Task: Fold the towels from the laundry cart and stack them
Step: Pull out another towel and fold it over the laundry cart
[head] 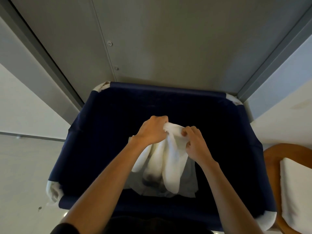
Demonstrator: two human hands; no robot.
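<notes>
A white towel (170,159) hangs bunched in long folds over the dark blue laundry cart (104,132). My left hand (152,130) grips its top edge from the left, fingers curled round the cloth. My right hand (195,142) pinches the same upper edge just to the right. Both hands are close together above the cart's middle. More pale laundry (187,181) lies dim at the cart's bottom beneath the hanging towel.
A grey metal door or wall panel (152,39) stands right behind the cart. A wooden chair (273,159) with white folded cloth (297,191) on its seat is at the right. Pale floor shows at left.
</notes>
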